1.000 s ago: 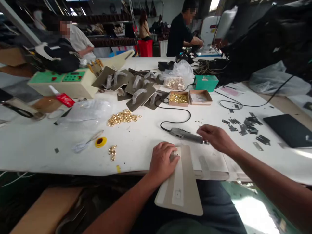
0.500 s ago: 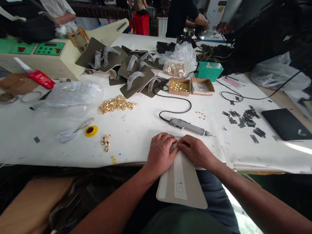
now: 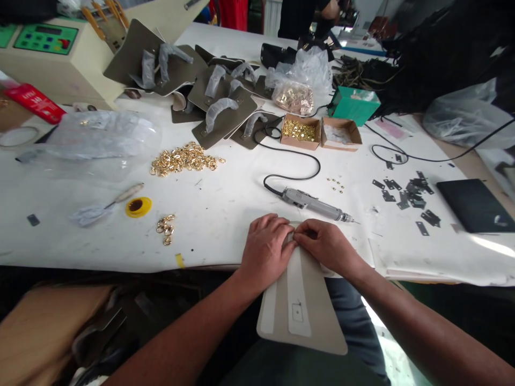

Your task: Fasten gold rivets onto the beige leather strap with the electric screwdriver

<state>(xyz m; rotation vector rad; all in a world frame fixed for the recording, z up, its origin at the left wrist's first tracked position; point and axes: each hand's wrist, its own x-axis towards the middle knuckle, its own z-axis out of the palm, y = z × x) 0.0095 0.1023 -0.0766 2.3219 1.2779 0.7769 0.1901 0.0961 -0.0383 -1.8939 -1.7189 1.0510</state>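
Observation:
A taupe bag panel (image 3: 322,311) hangs partly over the table's front edge, with two pale strips along it. A small rectangle and dot are marked on the middle strip (image 3: 298,300). My left hand (image 3: 265,247) is closed over the panel's far end, fingers bent and thumb against the middle strip. Right beside it, my right hand (image 3: 325,242) has thumb and forefinger pinched together on the strip; whatever lies between the fingertips is hidden. Just beyond the hands lies a grey electric screwdriver (image 3: 314,205), its bit pointing right and its black cord running back.
Gold clasps (image 3: 183,160) are heaped left of centre, with a smaller group (image 3: 166,228) nearer. Cardboard boxes hold gold fittings (image 3: 298,131) and pale pieces. Dark metal plates (image 3: 412,193) are scattered right. Panels with wrapped handles (image 3: 219,115) are piled behind; a control machine (image 3: 52,59) stands back left.
The view has tilted down and shifted slightly, so the table's objects sit differently in frame. Both hands stay at the same spot on the panel, with only slight finger movement.

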